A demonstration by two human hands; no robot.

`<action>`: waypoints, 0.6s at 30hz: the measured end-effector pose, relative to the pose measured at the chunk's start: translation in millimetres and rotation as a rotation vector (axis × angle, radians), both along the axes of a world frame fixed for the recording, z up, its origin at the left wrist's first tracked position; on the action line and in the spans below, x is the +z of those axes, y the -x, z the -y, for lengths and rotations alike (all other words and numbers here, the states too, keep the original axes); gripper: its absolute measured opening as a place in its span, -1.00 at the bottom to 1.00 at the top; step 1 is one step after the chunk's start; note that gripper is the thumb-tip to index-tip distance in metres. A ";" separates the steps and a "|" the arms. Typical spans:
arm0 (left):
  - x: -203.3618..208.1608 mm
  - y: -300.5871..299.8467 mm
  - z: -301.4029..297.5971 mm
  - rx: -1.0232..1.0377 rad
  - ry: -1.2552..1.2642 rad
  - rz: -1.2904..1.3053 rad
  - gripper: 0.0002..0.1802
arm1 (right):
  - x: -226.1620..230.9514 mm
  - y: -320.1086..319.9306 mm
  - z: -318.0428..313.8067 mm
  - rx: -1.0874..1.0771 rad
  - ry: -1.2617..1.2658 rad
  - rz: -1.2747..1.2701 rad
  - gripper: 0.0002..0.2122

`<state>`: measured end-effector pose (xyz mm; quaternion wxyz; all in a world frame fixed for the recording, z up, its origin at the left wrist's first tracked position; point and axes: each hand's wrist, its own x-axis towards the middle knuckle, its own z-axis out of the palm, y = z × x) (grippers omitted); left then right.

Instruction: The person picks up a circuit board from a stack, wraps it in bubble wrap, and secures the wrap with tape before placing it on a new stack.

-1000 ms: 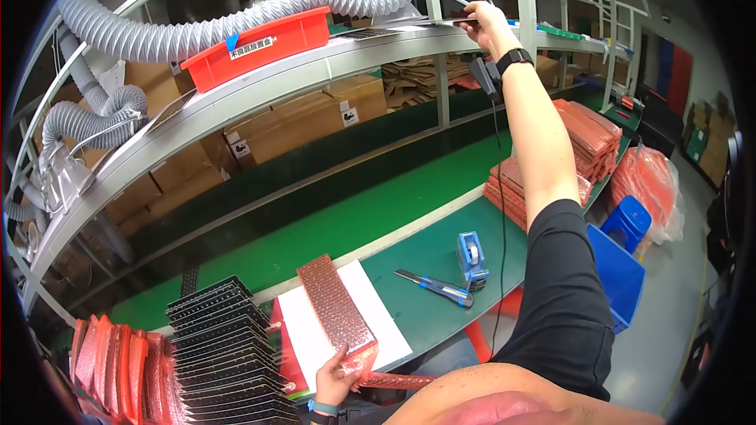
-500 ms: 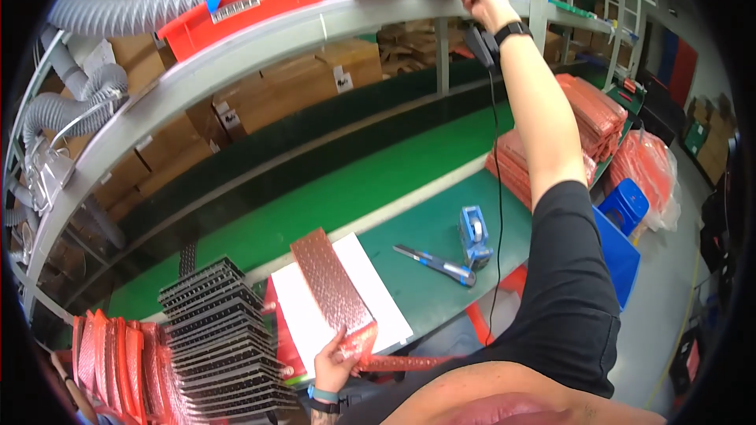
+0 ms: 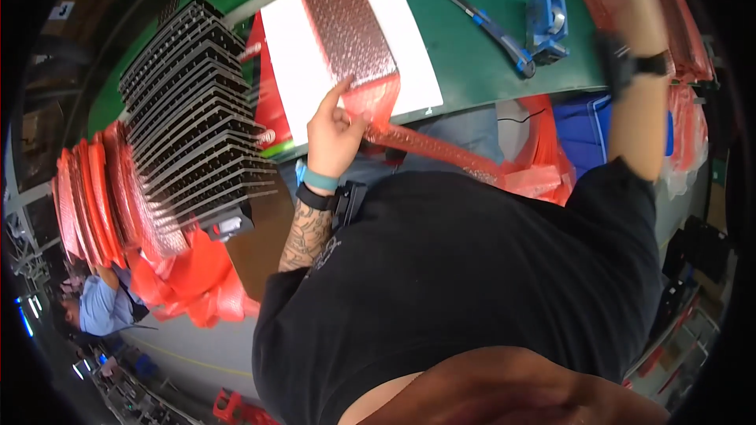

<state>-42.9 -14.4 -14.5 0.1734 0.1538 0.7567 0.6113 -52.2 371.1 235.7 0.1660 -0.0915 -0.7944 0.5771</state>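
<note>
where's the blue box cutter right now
In the head view, the blue box cutter lies right of centre near the top, on the green table, between the white sheet and the blue tape dispenser.

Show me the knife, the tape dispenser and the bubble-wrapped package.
Knife (image 3: 494,31), head view: middle of its body.
Tape dispenser (image 3: 539,25), head view: blue side.
Bubble-wrapped package (image 3: 346,20), head view: upper face.
</note>
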 end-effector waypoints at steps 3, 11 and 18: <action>29.4 -13.8 -1.1 0.062 0.230 -0.170 -0.53 | -158.8 -14.7 34.5 0.007 -0.780 0.064 -0.67; 27.0 -27.5 17.1 0.133 0.433 -0.642 -0.72 | -244.0 -22.4 12.1 -0.218 -0.988 0.304 -0.60; 28.5 -30.0 25.2 0.027 0.367 -0.071 -0.69 | -192.9 -81.9 63.8 -0.222 -0.483 0.171 -0.72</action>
